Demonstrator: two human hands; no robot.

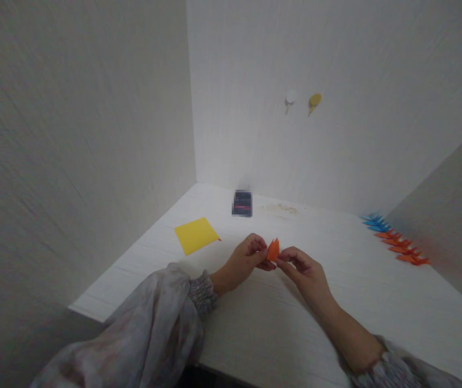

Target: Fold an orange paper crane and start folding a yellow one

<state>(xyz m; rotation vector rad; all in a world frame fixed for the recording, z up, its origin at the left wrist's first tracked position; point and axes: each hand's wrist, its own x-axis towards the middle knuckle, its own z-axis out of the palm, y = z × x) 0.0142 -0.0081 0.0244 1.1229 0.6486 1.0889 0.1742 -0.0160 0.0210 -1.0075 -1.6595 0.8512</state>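
Observation:
A small orange folded paper piece with pointed tips at its top is held above the middle of the table. My left hand pinches it from the left side, fingers curled behind and below it. At its lower right edge, the thumb and fingertips of my right hand close on the paper. To the left of my hands lies a yellow paper square, flat on the table. A tiny orange-red bit sits at its right corner.
Blue folded paper figures and orange ones stand in a row along the right wall. A dark, blurred-out rectangular object is near the back wall. Two round hooks are on that wall. Walls enclose the white table.

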